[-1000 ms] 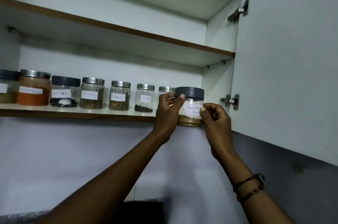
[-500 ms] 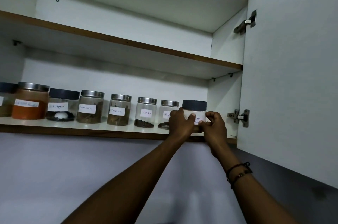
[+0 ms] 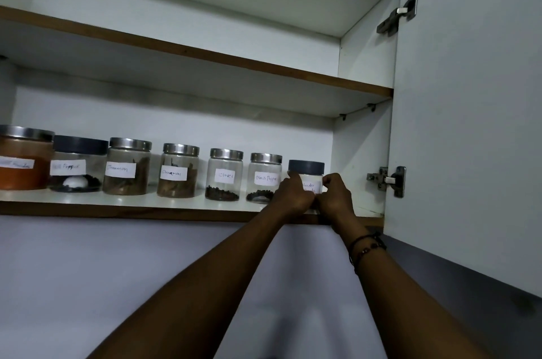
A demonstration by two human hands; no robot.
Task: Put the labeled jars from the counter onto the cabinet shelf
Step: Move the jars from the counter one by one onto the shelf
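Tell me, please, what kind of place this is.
Most likely a home kitchen. An open white wall cabinet holds a row of hand-labelled glass spice jars, such as the "Cloves" jar, on its brown-edged lower shelf. Both hands place a dark-lidded jar there.
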